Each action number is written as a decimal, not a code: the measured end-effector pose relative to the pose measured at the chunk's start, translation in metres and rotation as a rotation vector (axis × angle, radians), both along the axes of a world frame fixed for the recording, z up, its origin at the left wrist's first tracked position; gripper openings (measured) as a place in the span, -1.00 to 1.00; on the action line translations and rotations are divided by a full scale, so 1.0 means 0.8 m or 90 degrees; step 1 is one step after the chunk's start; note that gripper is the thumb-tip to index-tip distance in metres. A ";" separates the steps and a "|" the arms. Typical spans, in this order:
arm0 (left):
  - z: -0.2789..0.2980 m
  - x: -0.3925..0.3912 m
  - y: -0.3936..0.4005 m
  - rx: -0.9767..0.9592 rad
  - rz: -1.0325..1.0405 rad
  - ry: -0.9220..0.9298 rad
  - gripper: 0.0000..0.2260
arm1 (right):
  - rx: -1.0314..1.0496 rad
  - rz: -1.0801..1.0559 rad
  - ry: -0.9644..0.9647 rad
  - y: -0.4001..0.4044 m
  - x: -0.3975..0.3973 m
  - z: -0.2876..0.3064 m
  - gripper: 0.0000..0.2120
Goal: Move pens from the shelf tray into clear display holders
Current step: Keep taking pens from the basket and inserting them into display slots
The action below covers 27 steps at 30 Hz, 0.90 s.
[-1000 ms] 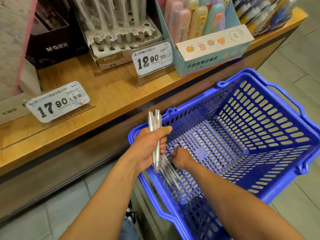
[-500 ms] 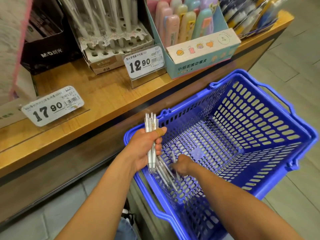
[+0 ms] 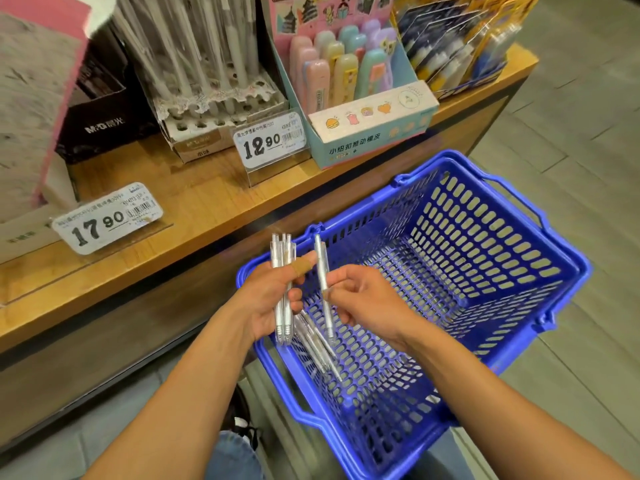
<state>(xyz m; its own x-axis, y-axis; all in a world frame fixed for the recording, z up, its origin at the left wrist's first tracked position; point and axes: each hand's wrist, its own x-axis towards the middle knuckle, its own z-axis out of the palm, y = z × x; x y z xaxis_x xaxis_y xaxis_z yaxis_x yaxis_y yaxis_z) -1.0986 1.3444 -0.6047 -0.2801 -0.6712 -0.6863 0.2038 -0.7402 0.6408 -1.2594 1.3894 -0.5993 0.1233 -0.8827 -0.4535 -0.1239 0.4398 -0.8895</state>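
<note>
- Wooden shelf [image 3: 194,202] runs across the upper left w/ display stock on top; grey tiled floor [image 3: 571,133] to the right and below.
- Blue plastic basket [image 3: 519,258], perforated walls, sits in front of the shelf edge, low in view, tilted toward the camera; handles folded down at the rim.
- Pink board [image 3: 59,109] at far left, black M&G box [image 3: 104,129] just beside it.
- Clear display holder [image 3: 207,64] behind the 12.90 tag [image 3: 268,142], white pens standing upright in a holed base; front holes show nothing in them.
- Eraser display box [image 3: 367,129], teal and cream, pastel cases upright inside; blister packs [image 3: 450,60] to its right.
- 17.90 tag [image 3: 107,223] near the shelf's front edge, left side.
- Left hand [image 3: 273,299] over the basket's near-left corner, fingers and thumb curled round a bundle of pens [image 3: 282,289], held roughly upright, clicker ends up. Plaster on the thumb [image 3: 302,266].
- Right hand [image 3: 367,299] just beside the left, not touching it, thumb and fingertips pinching a single pen [image 3: 323,278] upright at mid-barrel.
- Loose pens [image 3: 315,344] lie slanted on the basket floor under both hands, by the near-left wall.
- Person's jeans [image 3: 235,455] and a dark shoe [image 3: 242,420] at the bottom edge.
</note>
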 end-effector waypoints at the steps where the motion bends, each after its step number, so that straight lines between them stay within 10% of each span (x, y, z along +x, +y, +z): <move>1: 0.001 0.002 0.001 0.004 -0.008 0.013 -0.61 | -0.006 0.003 -0.003 -0.001 0.009 0.003 -0.90; 16: -0.001 0.018 0.001 -0.042 -0.018 -0.057 -0.88 | 0.241 0.221 0.045 -0.056 -0.010 -0.101 -0.80; 22: 0.004 0.021 0.000 -0.044 -0.028 -0.033 -0.87 | 0.198 0.446 0.527 -0.046 0.022 -0.217 -0.80; 27: 0.005 0.019 0.001 -0.057 -0.011 -0.021 -0.86 | 0.149 0.431 0.606 -0.033 0.032 -0.242 -0.87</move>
<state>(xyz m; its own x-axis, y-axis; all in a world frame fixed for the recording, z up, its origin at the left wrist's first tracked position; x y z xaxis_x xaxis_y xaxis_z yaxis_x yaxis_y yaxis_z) -1.0835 1.3455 -0.6010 -0.2709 -0.7257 -0.6325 0.1696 -0.6828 0.7107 -1.2337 1.3630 -0.7927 0.0587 -0.6519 -0.7560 -0.9604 0.1698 -0.2210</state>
